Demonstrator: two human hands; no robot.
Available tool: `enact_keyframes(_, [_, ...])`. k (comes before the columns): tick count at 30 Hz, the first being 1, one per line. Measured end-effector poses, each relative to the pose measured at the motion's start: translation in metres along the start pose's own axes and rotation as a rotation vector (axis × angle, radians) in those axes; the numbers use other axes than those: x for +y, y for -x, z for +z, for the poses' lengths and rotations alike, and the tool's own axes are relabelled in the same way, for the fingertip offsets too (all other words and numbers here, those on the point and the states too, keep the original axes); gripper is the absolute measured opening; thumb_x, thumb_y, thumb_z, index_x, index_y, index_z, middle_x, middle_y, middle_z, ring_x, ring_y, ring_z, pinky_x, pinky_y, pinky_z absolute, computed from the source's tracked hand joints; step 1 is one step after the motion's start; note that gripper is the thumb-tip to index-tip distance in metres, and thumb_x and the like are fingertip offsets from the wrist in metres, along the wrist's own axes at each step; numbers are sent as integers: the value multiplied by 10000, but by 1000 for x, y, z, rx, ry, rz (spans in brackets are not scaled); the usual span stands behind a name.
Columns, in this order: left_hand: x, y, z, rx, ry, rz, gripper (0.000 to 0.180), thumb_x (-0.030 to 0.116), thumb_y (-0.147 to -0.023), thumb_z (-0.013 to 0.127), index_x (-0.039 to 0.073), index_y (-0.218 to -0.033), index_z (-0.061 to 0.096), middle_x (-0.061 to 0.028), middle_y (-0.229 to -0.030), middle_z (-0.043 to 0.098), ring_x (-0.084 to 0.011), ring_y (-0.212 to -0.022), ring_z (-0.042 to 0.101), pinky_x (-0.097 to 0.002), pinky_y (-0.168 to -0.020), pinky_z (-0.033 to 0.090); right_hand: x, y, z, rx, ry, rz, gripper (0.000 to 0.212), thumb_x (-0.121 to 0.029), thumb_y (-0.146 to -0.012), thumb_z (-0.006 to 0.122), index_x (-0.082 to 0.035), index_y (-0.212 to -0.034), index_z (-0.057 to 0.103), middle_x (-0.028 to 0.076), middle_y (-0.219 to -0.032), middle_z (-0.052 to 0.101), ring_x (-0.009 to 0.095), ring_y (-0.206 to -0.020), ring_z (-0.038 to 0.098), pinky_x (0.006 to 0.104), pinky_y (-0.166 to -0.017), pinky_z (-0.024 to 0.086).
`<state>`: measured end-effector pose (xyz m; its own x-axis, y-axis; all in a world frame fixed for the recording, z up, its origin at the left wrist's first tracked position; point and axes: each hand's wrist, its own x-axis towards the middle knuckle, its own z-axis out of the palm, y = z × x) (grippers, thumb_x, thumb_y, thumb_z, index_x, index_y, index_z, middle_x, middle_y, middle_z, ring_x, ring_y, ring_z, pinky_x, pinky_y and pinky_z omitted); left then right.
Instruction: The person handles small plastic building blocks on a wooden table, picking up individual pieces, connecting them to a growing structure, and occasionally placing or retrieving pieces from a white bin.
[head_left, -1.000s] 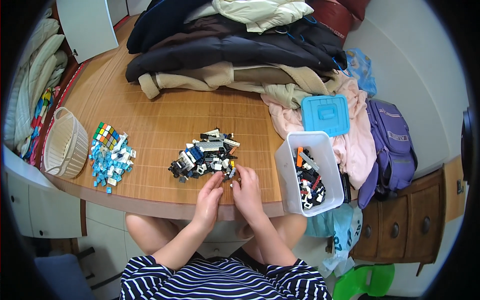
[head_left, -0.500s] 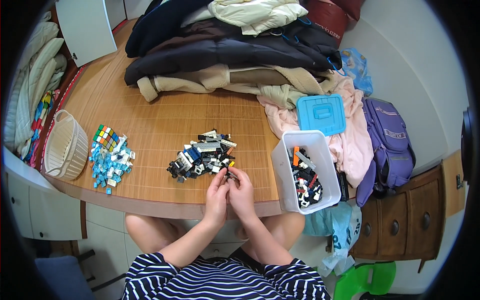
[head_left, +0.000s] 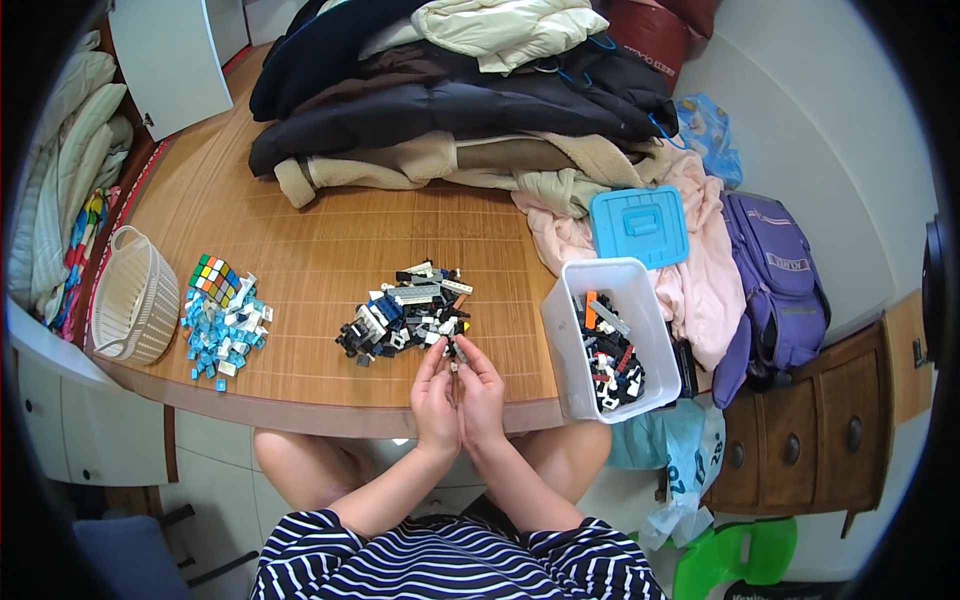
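Observation:
Close together at the mat's near edge, my left hand (head_left: pixel 435 400) and my right hand (head_left: pixel 480 395) pinch small building bricks (head_left: pixel 454 352) between their fingertips. The pieces look dark, grey and white, and my fingers partly cover them. Just beyond my fingertips lies a pile of black, grey and white building bricks (head_left: pixel 410 310). To the right stands a white plastic bin (head_left: pixel 660 345) with more bricks inside. A heap of blue and white pieces (head_left: pixel 222 330) lies on the left, with a colourful puzzle cube (head_left: pixel 213 280) at its far end.
A beige woven basket (head_left: pixel 135 300) stands at the left edge of the bamboo mat (head_left: pixel 300 370). Piled jackets (head_left: pixel 450 115) fill the far side. A blue lid (head_left: pixel 640 228) rests on pink cloth (head_left: pixel 705 290), beside a purple backpack (head_left: pixel 775 270).
My hands have turned slightly and their fingertips have opened a little, so a small light piece now shows between them. The piles and the bin stay put.

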<state>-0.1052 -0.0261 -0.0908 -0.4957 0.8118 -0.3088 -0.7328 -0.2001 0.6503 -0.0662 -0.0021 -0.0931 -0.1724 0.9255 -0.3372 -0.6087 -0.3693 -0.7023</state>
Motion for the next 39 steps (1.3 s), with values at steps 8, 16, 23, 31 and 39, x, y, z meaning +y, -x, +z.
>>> enact_keyframes(8, [4,-2,-9,-33,-54,45,464,7,-888,386,-37,-1343,464,-61,-1123,584,-33,-827,502,-148,-692,395,2,5,2,-93,-13,7,356,43,-933,455,32,-1286,507,81,-1098,596,85,-888,581,212,-762,494])
enact_keyframes(16, [27,32,41,-210,-117,216,477,11,-863,386,-36,-1330,467,-105,-1275,523,-124,-1086,507,-257,-959,390,-53,39,19,-197,-62,-122,374,54,-925,447,18,-1291,511,67,-1117,591,78,-937,571,210,-801,487])
enact_keyframes(23, [4,60,110,-454,-147,102,490,17,-865,394,-18,-1350,454,-79,-1227,543,-126,-1056,519,-257,-953,395,-126,56,-8,-63,160,-439,436,77,-898,396,22,-1321,486,92,-1277,538,111,-1085,541,232,-931,425])
enact_keyframes(31, [-48,59,150,-541,-228,-12,474,-24,-865,385,-28,-1333,464,-103,-1281,519,-144,-1173,483,-275,-1017,362,-179,52,-60,37,350,-608,498,89,-870,365,72,-1367,396,153,-1390,445,204,-1273,449,304,-1061,356])
enact_keyframes(39, [-42,67,150,-612,-221,-79,475,-42,-871,374,-37,-1341,439,-130,-1352,481,-184,-1280,433,-306,-1089,323,-173,55,-68,-1,379,-608,524,85,-887,332,36,-1408,344,169,-1441,377,227,-1351,356,316,-1116,274])
